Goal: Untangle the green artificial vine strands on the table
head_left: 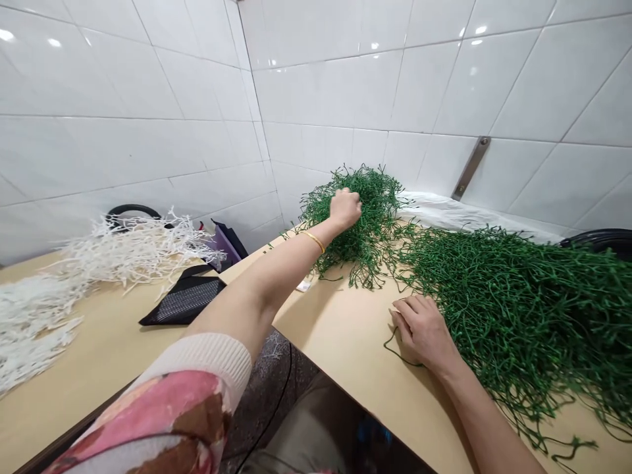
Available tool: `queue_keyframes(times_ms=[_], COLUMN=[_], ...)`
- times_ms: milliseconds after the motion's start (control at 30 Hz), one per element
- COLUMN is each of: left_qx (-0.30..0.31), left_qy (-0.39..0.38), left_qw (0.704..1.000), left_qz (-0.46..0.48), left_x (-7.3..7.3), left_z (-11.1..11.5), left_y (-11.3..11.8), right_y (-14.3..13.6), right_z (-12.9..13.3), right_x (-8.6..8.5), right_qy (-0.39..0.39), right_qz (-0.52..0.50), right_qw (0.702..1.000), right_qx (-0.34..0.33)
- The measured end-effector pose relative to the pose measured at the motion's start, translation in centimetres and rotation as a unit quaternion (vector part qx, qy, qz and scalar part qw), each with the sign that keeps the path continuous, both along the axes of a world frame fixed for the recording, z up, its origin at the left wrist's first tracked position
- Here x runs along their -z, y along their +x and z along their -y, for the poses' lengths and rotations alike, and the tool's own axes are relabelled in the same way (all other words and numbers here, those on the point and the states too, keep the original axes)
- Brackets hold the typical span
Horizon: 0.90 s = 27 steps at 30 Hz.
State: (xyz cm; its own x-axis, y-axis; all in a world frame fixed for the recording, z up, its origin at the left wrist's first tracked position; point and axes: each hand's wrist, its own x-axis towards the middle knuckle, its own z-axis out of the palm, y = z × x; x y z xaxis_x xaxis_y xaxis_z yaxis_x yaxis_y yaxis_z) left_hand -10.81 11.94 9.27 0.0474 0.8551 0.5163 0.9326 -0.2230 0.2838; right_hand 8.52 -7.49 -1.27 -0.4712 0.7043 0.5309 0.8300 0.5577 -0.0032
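Two heaps of thin green cords with small knotted or forked ends lie on the light wooden table (340, 329). My left hand (345, 209) reaches out to the smaller heap of green cords (368, 187), its fingers closed in a fist against the strands. What is inside that fist is hidden. Low on the tabletop rests my right hand (419, 329), fingers curled together, beside the larger heap of green cords (513, 289). A single green cord (395, 355) loops out from under its fingers and back below the palm.
On a second table to the left are white cords (138, 250) and a black mesh pouch (182, 303). A purple-and-black item (230, 243) stands between the tables. White plastic sheeting (444, 207) lies along the tiled wall, below a metal bracket (471, 168).
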Motion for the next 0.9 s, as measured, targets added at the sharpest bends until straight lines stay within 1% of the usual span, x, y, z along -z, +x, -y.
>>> queue_keyframes(times_ms=[67,100,200,300,367,400,467,533,600,700,767,833,900], left_qx=[0.067,0.085,0.121,0.141,0.141,0.136,0.118,0.095,0.084,0.095,0.113,0.129,0.141], left_qy=[0.006,0.0,-0.031,-0.057,-0.064,-0.062,-0.048,-0.019,0.042,0.098,0.126,0.148,0.158], left_qw=[0.997,0.994,0.989,0.985,0.986,0.987,0.991,0.995,0.984,0.944,0.909,0.867,0.828], left_qz=[-0.048,-0.065,-0.082,-0.078,-0.067,-0.058,-0.031,0.015,0.149,0.299,0.382,0.459,0.519], left_x=[-0.2,0.0,1.3,2.8,3.1,2.9,2.0,0.4,-1.5,-4.5,-6.1,-7.3,-7.5], left_z=[0.1,0.1,-0.3,-1.0,-1.6,-1.8,-2.2,-2.6,-3.1,-4.0,-4.5,-4.7,-4.1], left_y=[2.5,3.8,6.8,8.4,8.8,9.0,9.2,9.3,9.0,8.1,7.2,6.2,5.4], right_y=[-0.1,-0.2,-0.2,-0.1,-0.1,0.0,0.0,-0.1,-0.1,-0.1,0.0,0.1,0.2], right_z=[0.1,0.1,0.2,0.2,0.2,0.2,0.1,0.2,0.2,0.2,0.1,0.0,0.0], right_x=[-0.1,-0.2,-0.2,-0.1,-0.1,-0.1,-0.1,-0.1,-0.2,-0.2,-0.1,-0.1,-0.1], right_qy=[-0.002,-0.003,-0.009,-0.017,-0.022,-0.024,-0.024,-0.021,-0.02,-0.022,-0.023,-0.023,-0.027], right_qz=[-0.003,-0.005,-0.009,-0.004,-0.001,0.0,0.001,0.0,-0.001,0.0,0.0,0.001,0.002], right_qw=[1.0,1.0,1.0,1.0,1.0,1.0,1.0,1.0,1.0,1.0,1.0,1.0,0.999], right_qx=[-0.003,-0.003,0.009,0.017,0.017,0.017,0.015,0.012,0.008,0.008,0.011,0.015,0.018])
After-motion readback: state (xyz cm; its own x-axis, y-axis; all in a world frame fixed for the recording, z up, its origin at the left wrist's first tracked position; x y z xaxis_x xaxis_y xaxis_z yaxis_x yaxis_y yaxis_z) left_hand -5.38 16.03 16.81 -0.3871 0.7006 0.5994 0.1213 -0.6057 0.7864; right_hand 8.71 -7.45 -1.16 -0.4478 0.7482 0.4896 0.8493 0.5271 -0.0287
